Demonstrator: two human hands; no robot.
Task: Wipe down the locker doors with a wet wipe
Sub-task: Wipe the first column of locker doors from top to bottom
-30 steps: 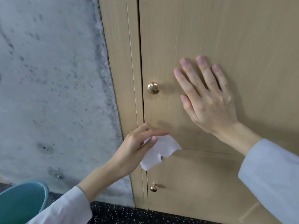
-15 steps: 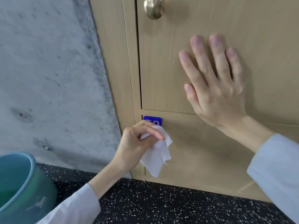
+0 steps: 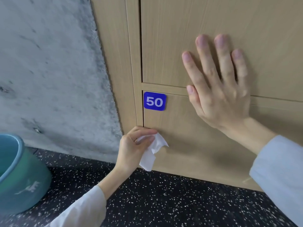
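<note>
A person's left hand (image 3: pixel 131 148) pinches a crumpled wet wipe (image 3: pixel 151 153) between curled thumb and fingers at the left edge of the bottom locker door (image 3: pixel 196 145), just below its blue "50" plate (image 3: pixel 154 101). The right hand (image 3: pixel 218 86) lies flat, fingers straight and spread, across the seam with the upper door (image 3: pixel 180 38). The wiping appears under way low on the lockers; next, the wipe likely needs pressing flatter against the panel and sweeping rightward from the fingertips.

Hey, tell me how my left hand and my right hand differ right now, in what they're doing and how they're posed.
The left hand has its fingers curled, pinching the white wet wipe; the right hand holds nothing, fingers straight and spread. The left hand sits low, at the left edge of the numbered lower door below the blue 50 plate; the right hand lies higher, flat across the seam between both doors. Both wear pale long sleeves.
</note>
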